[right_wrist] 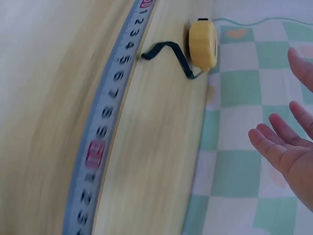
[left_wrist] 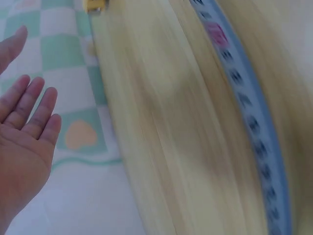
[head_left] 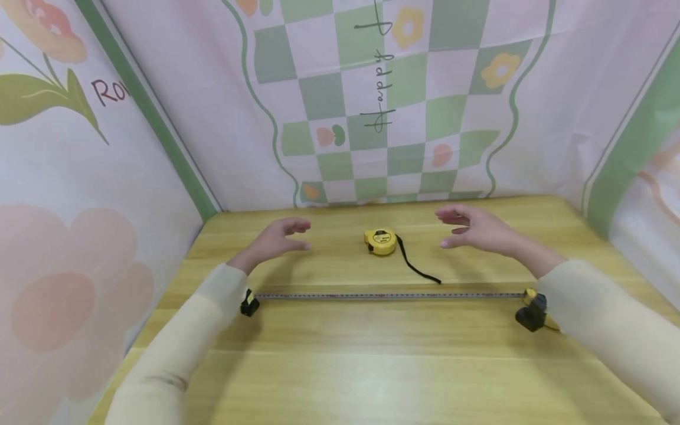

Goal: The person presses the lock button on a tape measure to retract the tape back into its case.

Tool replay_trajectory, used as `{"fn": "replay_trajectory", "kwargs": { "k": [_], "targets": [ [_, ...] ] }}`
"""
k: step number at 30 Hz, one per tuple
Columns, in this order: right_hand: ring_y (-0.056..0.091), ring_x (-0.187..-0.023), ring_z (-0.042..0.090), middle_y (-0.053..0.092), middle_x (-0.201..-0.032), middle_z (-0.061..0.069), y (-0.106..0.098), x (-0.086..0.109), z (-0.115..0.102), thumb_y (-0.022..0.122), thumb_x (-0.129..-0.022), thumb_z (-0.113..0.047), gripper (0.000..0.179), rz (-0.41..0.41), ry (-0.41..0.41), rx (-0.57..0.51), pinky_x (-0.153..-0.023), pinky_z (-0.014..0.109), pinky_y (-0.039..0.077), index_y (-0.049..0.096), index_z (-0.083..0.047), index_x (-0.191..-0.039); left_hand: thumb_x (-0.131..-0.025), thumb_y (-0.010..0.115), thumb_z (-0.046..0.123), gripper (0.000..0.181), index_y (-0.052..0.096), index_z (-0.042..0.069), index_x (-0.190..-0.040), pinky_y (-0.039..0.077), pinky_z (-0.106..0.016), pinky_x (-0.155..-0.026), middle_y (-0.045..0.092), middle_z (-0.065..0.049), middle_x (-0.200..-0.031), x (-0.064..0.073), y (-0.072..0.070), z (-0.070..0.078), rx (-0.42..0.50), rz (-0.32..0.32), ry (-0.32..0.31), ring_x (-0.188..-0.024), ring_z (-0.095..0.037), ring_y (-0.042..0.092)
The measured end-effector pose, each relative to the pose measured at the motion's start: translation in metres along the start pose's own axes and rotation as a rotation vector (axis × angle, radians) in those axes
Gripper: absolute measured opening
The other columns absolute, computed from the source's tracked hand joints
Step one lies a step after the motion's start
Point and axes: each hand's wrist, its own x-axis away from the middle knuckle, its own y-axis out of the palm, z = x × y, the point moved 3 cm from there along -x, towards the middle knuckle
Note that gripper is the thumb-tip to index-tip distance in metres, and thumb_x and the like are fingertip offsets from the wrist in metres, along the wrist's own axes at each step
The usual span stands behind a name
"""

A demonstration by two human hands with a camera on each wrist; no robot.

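In the head view a yellow tape measure [head_left: 381,242] with a black wrist strap [head_left: 411,262] sits on the wooden table between my hands. My left hand [head_left: 276,237] is raised to its left, fingers apart and holding nothing. On the other side my right hand [head_left: 470,228] is raised the same way, thumb spread from the fingers, also bare. Nearer me, a pulled-out tape blade [head_left: 379,296] runs straight across the table; both wrist views show its printed numbers. Yellow and black parts [head_left: 531,307] at its right end are partly covered by my sleeve.
A small black block [head_left: 249,304] is by my left sleeve at the blade's left end. Behind the wooden table [head_left: 372,366] hangs a checked, flowered cloth [head_left: 366,118]. More printed cloth [head_left: 79,265] closes off the left side.
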Motion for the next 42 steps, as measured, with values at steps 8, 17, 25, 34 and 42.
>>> {"fn": "replay_trajectory", "kwargs": {
  "k": [8, 17, 25, 34, 42],
  "targets": [
    [0.041, -0.128, 0.043, 0.039, -0.142, 0.032, -0.020, 0.032, 0.012, 0.077, -0.083, -0.010, 0.075, 0.040, 0.009, -0.018, -0.095, 0.027, 0.047, 0.034, 0.011, -0.141, -0.085, 0.076, 0.020, 0.059, 0.051, 0.001, -0.135, 0.030, -0.049, -0.111, 0.052, -0.018, -0.137, 0.038, -0.027, -0.025, 0.085, 0.082, -0.045, -0.130, -0.033, 0.045],
    [0.051, -0.101, -0.014, 0.052, -0.133, 0.020, -0.041, 0.070, 0.039, 0.073, -0.084, -0.001, 0.067, 0.113, 0.027, -0.042, -0.081, 0.014, 0.050, 0.036, 0.012, -0.138, -0.089, 0.073, 0.018, 0.059, 0.047, -0.001, -0.138, 0.028, -0.055, -0.110, 0.047, -0.022, -0.140, 0.079, -0.048, -0.044, 0.105, 0.119, -0.096, -0.132, -0.038, 0.040],
    [0.047, -0.103, -0.018, 0.056, -0.131, 0.003, -0.061, 0.107, 0.073, 0.071, -0.089, -0.009, 0.064, 0.139, 0.077, 0.067, -0.079, 0.009, 0.046, 0.037, 0.009, -0.140, -0.090, 0.072, 0.025, 0.063, 0.044, -0.003, -0.140, 0.025, -0.058, -0.110, 0.045, -0.023, -0.143, 0.114, -0.066, -0.065, 0.065, 0.160, -0.179, -0.135, -0.042, 0.034],
    [0.047, -0.103, -0.018, 0.048, -0.119, -0.032, -0.070, 0.144, 0.107, 0.067, -0.091, -0.007, 0.058, 0.152, 0.090, 0.112, -0.075, 0.011, 0.044, 0.037, 0.010, -0.138, -0.090, 0.071, 0.020, 0.060, 0.044, -0.008, -0.137, 0.025, -0.058, -0.110, 0.046, -0.028, -0.140, 0.145, -0.074, -0.085, 0.006, 0.187, -0.257, -0.133, -0.046, 0.035],
    [0.048, -0.102, -0.016, 0.047, -0.117, -0.034, -0.069, 0.159, 0.118, 0.066, -0.091, -0.006, 0.053, 0.147, 0.109, 0.144, -0.074, 0.016, 0.048, 0.041, 0.009, -0.136, -0.092, 0.068, 0.019, 0.059, 0.044, -0.013, -0.135, 0.028, -0.060, -0.107, 0.047, -0.033, -0.135, 0.172, -0.077, -0.103, -0.058, 0.188, -0.281, -0.128, -0.051, 0.039]
  ]
}}
